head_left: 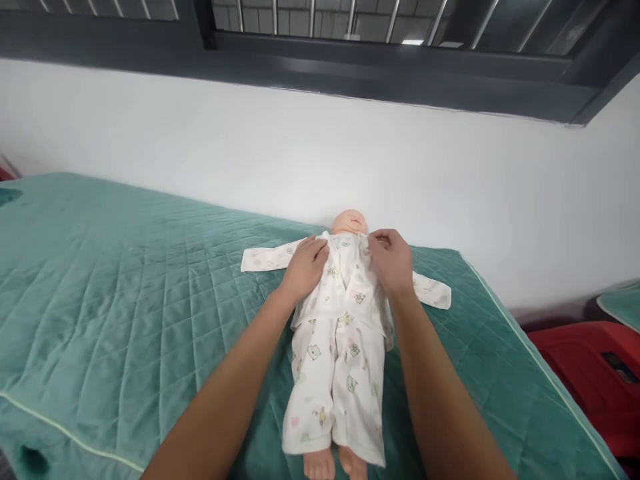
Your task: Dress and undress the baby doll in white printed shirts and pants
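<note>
A baby doll (350,222) lies on its back, head toward the wall and bare feet toward me. It wears a white printed baby shirt (344,290) with an overlapping front and matching baby pants (310,380). Both sleeves are spread out to the sides. My left hand (306,268) rests on the shirt near the shoulder at left, fingers stretched out and lying on the cloth. At the opposite shoulder, my right hand (393,261) has curled fingers, with thumb and forefinger pinched at the shirt's edge beside the neck. The exact grip is partly hidden.
A green quilted cover (150,300) lies under the doll, with its piped edge at right. Behind stands a white wall (200,140) below a dark window frame (375,73) with metal bars. Beyond the right edge is a red plastic object (580,360).
</note>
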Motion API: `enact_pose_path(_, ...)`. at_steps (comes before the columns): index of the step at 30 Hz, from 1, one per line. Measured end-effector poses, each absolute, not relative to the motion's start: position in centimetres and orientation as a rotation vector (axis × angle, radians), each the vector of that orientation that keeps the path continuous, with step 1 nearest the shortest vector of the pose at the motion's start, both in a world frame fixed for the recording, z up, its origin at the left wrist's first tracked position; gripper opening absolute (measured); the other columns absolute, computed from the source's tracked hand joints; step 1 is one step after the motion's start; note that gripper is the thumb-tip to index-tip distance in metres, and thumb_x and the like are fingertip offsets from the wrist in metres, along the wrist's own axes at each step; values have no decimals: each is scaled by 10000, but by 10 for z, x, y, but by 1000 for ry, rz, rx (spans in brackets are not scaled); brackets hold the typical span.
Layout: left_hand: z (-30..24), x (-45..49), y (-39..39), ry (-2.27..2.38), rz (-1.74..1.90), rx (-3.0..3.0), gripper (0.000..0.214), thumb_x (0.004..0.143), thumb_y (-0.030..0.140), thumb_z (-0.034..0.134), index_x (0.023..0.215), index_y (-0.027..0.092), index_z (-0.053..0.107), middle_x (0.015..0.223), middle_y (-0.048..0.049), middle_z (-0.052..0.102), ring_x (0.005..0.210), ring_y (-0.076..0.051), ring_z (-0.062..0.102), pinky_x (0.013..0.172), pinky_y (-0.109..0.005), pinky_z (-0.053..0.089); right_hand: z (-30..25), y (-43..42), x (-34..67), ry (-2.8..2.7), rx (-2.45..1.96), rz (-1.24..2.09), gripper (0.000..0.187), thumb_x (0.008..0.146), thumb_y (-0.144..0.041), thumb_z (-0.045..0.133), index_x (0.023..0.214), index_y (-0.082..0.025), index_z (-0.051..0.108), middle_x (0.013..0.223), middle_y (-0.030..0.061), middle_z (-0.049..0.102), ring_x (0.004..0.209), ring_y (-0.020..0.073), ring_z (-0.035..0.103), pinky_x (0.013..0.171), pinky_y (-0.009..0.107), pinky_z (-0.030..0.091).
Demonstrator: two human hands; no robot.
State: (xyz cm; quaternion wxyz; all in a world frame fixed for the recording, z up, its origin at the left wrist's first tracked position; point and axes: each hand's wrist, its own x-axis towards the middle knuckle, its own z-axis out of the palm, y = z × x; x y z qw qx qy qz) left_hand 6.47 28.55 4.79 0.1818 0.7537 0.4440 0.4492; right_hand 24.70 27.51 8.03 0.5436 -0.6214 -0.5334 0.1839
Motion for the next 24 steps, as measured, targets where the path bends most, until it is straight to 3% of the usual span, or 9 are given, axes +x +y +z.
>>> enact_pose_path(3,67,80,313,1129,1077,2154,349,979,245,378,881,197,710,999,-48,751,1044,-209,650,1074,-363,428,80,296,235,-1381,-1711,267,305,770,-478,657,854,-205,550,937,93,663,841,233,597,774,364,450)
enact_pose_path(6,71,92,334,1219,1055,2032,295,939,213,442,936,180,735,1043,-70,754,991,-213,668,948,-333,486,76,302,235,-1427,-1845,295,404,720,-538,708,848,-218,498,966,108,654,880,254,589,758,355,431)
enact_pose_path(10,63,96,347,1404,1094,2054,208,874,194,570,973,172,752,1053,-97,733,1071,-245,628,1019,-373,429,72,303,240,-1419,-1902,356,288,791,-476,642,811,-228,496,891,80,665,813,235,582,711,336,401)
enact_pose_path(15,63,95,342,1424,1042,1901,152,868,234,589,922,176,718,974,-76,712,913,-208,638,887,-341,474,70,307,242,-1450,-1840,338,114,827,-332,553,794,-223,561,841,56,681,791,225,578,719,337,390)
enact_pose_path(24,67,98,349,1274,1085,1838,83,831,229,610,763,192,641,821,-23,712,787,-172,627,750,-296,444,70,307,251,-1241,-1517,670,252,731,-431,682,753,-182,710,742,19,696,723,186,597,702,302,440)
